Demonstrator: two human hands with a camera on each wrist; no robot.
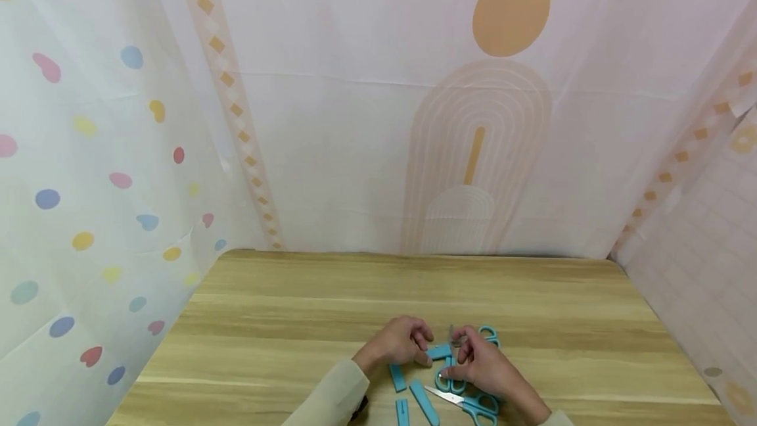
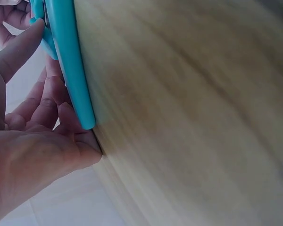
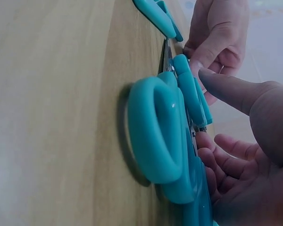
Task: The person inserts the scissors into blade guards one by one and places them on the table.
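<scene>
In the head view my left hand holds the near end of a flat blue sheath, its thumb on the edge. My right hand spreads over a pair of blue-handled scissors. Its thumb reaches the handle side, straight, and the loosely bent fingers lie by the blades. In the right wrist view a scissors handle stands close beside that hand. The left wrist view has a long blue sheath in front of the left fingers, partly hiding them.
Another pair of scissors points left, blades bare, at the front. A further handle shows behind the right hand. Loose sheaths, one at the left and another in the middle, lie on the wooden table. Patterned cloth hangs behind.
</scene>
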